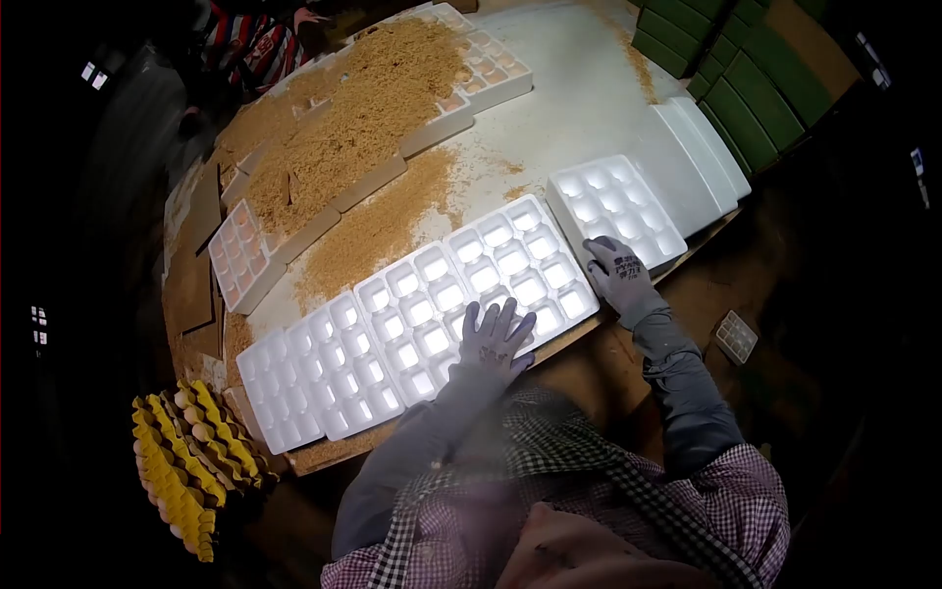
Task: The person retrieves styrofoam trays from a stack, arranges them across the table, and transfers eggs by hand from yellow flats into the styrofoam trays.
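My left hand (494,339), in a pale work glove, lies with fingers spread on a white foam egg tray (512,257). That tray's square hollows show no eggs. More white foam trays (404,314) stand side by side to its left, along the table's front edge. My right hand (618,270), gloved with dark print on its back, grips the near left part of another foam tray (616,201). This one sits apart at the right, slightly turned. The undersides of its fingers are hidden.
Sawdust (383,88) heaps over egg-filled trays on the table (559,88). A tray with eggs (238,255) sits at left. Yellow cartons (177,481) hold eggs at lower left. White lids (692,157) and green boxes (746,88) stand right. Striped clothing (260,49) shows far left.
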`<state>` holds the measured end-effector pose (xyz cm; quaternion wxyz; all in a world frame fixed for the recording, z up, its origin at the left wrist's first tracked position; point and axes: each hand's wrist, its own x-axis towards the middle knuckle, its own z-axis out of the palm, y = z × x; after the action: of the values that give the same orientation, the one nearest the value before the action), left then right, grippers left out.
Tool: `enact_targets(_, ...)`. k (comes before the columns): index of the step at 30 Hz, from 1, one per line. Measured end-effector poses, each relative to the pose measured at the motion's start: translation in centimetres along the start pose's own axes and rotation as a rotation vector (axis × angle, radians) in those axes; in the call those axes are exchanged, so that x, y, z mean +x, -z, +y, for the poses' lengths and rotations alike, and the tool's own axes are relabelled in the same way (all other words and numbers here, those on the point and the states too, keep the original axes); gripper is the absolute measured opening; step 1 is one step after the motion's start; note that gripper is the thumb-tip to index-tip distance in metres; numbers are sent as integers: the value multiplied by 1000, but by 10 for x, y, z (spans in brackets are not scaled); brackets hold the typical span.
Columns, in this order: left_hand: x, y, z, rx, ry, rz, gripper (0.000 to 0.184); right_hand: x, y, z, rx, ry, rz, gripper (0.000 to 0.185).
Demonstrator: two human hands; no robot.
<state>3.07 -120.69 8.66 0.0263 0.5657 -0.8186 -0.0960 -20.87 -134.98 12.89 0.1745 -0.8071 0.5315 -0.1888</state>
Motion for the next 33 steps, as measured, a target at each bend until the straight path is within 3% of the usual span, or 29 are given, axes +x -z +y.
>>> enact_targets(1, 2, 4, 3, -19, 12, 5, 68, 1, 10, -3, 117, -85, -211, 31)
enact_targets(3, 13, 15, 9, -64, 14, 71, 64, 9, 33, 14, 47, 71, 68, 39)
enact_targets(4, 21, 27, 14, -85, 5, 145, 64, 17, 50, 25, -137, 38, 287, 45)
enact_targets(6, 41, 32, 22, -135, -63, 334, 62, 37, 90, 55, -529, -123, 505, 52)
enact_targets(7, 58, 38, 28, -173, -69, 219, 60, 47, 101, 85, -744, -142, 514, 55)
enact_targets(8, 75, 36, 36, -157, -99, 228, 60, 56, 113, 93, -846, -284, 295, 57)
enact_targets(10, 100, 24, 50, -142, -132, 234, 62, 52, 112, 93, -750, -301, 174, 56)
enact_targets(13, 115, 20, 63, -313, -113, 284, 66, 51, 98, 99, -142, -144, 50, 45)
enact_targets(15, 109, 33, 65, -497, -77, 442, 67, 48, 103, 70, 127, -261, -10, 47)
enact_targets(16, 108, 35, 60, -404, -78, 473, 68, 45, 104, 55, 57, -181, 43, 48)
enact_targets(19, 113, 68, 57, -667, 48, 782, 68, 30, 99, 6, -24, -34, 25, 43)
enact_targets(20, 117, 74, 57, -635, 29, 818, 68, 25, 105, 2, -3, 244, 36, 39)
enact_targets(21, 121, 77, 55, -595, 13, 856, 68, 27, 112, -6, 60, 358, 47, 39)
enact_targets(24, 135, 75, 74, -348, -127, 581, 74, 73, 150, 16, -37, -9, 381, 40)
enact_targets(26, 145, 69, 87, -242, -162, 338, 84, 90, 139, 126, -418, -279, 345, 83)
enact_targets(27, 145, 66, 90, -103, -145, 191, 81, 93, 133, 170, -353, -490, 148, 93)
enact_targets(28, 152, 54, 91, -44, -88, 69, 80, 93, 128, 218, -6, -533, -26, 94)
enact_targets(29, 163, 22, 91, 12, -28, 80, 70, 92, 91, 308, 354, -466, -34, 85)
enact_targets(30, 188, -45, 87, 454, 14, 316, 63, 82, 80, 301, 436, -499, -122, 78)
enact_targets(32, 191, -61, 75, 448, -2, 325, 54, 68, 59, 299, 587, -536, -184, 66)
enact_targets(33, 176, -14, 75, -13, -52, 127, 51, 63, 47, 303, 663, -538, -150, 60)
